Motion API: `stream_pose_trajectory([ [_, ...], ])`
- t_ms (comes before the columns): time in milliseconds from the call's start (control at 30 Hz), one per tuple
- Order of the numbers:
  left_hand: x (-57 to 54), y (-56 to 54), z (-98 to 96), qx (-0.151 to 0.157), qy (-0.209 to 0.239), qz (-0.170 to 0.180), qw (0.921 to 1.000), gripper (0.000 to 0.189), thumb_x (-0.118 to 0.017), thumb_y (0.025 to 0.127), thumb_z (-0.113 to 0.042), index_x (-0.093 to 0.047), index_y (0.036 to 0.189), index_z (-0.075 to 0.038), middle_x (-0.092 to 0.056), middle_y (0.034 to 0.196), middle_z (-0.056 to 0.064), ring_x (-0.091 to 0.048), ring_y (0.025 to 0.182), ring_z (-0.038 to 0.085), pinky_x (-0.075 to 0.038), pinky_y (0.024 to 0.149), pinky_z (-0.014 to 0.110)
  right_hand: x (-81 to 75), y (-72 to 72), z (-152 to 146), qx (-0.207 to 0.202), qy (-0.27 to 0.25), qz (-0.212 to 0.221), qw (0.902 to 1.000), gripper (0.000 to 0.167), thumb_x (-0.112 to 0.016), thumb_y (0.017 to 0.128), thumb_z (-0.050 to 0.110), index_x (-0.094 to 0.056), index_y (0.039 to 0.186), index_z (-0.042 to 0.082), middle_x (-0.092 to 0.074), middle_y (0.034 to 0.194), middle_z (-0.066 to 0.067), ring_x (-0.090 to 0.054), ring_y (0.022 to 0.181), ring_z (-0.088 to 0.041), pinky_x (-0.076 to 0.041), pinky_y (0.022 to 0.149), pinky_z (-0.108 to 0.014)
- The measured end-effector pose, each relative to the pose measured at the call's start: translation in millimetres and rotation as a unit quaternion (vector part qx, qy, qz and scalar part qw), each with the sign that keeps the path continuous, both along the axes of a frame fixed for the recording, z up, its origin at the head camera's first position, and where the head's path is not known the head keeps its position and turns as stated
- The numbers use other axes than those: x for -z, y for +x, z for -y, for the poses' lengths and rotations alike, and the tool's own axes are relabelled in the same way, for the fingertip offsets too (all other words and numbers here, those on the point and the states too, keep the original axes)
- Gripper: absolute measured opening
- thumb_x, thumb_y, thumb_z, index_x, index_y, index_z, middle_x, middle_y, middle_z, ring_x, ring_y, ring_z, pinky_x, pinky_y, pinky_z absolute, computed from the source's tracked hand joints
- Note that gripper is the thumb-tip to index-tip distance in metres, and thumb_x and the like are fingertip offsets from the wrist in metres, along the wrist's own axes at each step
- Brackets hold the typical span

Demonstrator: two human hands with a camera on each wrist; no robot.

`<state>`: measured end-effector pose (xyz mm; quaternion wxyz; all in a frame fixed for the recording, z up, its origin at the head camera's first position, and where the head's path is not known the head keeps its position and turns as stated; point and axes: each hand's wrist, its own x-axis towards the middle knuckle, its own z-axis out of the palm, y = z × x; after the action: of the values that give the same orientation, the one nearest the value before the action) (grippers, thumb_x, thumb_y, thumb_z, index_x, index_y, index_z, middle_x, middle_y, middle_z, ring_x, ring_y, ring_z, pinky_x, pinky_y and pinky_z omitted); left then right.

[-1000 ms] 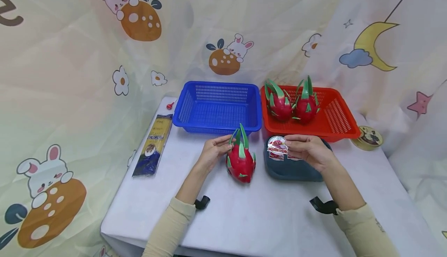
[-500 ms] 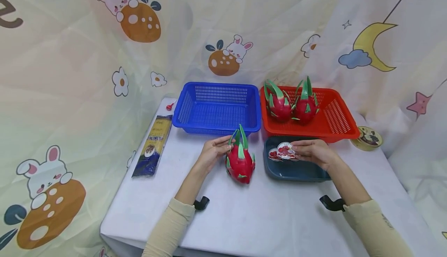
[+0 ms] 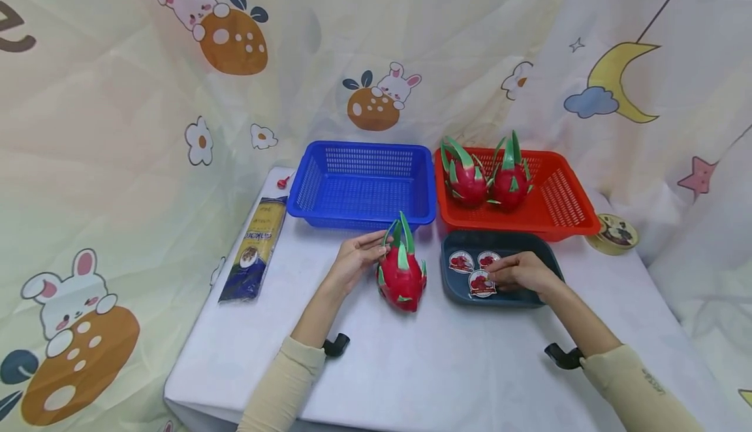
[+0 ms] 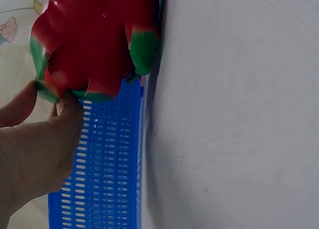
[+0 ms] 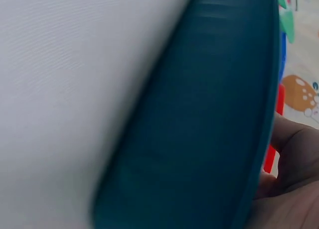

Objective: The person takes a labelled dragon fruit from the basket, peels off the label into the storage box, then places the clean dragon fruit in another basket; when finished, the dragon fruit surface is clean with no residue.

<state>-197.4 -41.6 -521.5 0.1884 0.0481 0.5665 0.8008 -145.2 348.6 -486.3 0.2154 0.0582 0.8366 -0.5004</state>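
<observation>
A red dragon fruit (image 3: 402, 280) with green leaf tips stands near the table's middle. My left hand (image 3: 356, 259) pinches it by its green tips; the left wrist view shows finger and thumb on the tips of the fruit (image 4: 89, 45). To the right is a dark teal tray (image 3: 543, 259), and over it my right hand (image 3: 525, 271) holds a round-topped sticker (image 3: 481, 284) by its edge. Two similar stickers, one at left (image 3: 461, 262) and one partly behind the fingers (image 3: 487, 258), lie in the tray. In the right wrist view the tray (image 5: 194, 114) hides the fingertips.
Behind stand a blue basket (image 3: 358, 218) and a red basket (image 3: 555, 224); two dragon fruits (image 3: 468, 184) sit in the red one. A noodle packet (image 3: 255, 249) and a small red item (image 3: 282, 183) lie left. A round tin (image 3: 613, 235) is at right.
My right hand has moved down and slightly right with the sticker, from above the tray's back left toward its front. Both tray stickers now show. The left hand and dragon fruit stay put.
</observation>
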Motion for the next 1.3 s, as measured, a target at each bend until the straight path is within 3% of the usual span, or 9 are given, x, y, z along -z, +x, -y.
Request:
stream_pose_trajectory([
  [300, 1.6, -1.1, -0.2, 0.003, 0.003, 0.000, 1.0000, 0.048, -0.067, 0.098, 0.002, -0.058, 0.144, 0.002, -0.065, 0.139, 0.021, -0.070, 0.116, 0.020, -0.057, 0.099, 0.029, 10.6, 0.2, 0.2, 0.028, 0.054, -0.024, 0.9978, 0.024, -0.077, 0.096, 0.013, -0.078, 0.113, -0.004, -0.079, 0.100, -0.014, -0.076, 0.088, -0.026, -0.064, 0.080, -0.036],
  [800, 1.4, -1.1, 1.2, 0.005, 0.002, -0.006, 1.0000, 0.048, -0.067, 0.098, 0.001, -0.058, 0.145, 0.002, -0.064, 0.140, 0.022, -0.069, 0.119, 0.021, -0.057, 0.099, 0.030, 13.8, -1.6, -2.8, 0.030, 0.113, -0.040, 0.9924, 0.026, -0.066, 0.103, 0.013, -0.075, 0.114, -0.008, -0.078, 0.095, -0.018, -0.077, 0.084, -0.028, -0.065, 0.076, -0.040],
  [1300, 3.7, -1.6, 2.0, 0.011, -0.002, -0.004, 0.9999, 0.047, -0.068, 0.098, 0.000, -0.059, 0.144, 0.002, -0.062, 0.141, 0.024, -0.071, 0.113, 0.017, -0.058, 0.096, 0.026, 13.0, 0.3, -10.9, 0.058, 0.071, -0.028, 0.9954, 0.039, -0.060, 0.107, 0.019, -0.066, 0.124, -0.016, -0.078, 0.096, -0.021, -0.078, 0.087, -0.032, -0.065, 0.081, -0.043],
])
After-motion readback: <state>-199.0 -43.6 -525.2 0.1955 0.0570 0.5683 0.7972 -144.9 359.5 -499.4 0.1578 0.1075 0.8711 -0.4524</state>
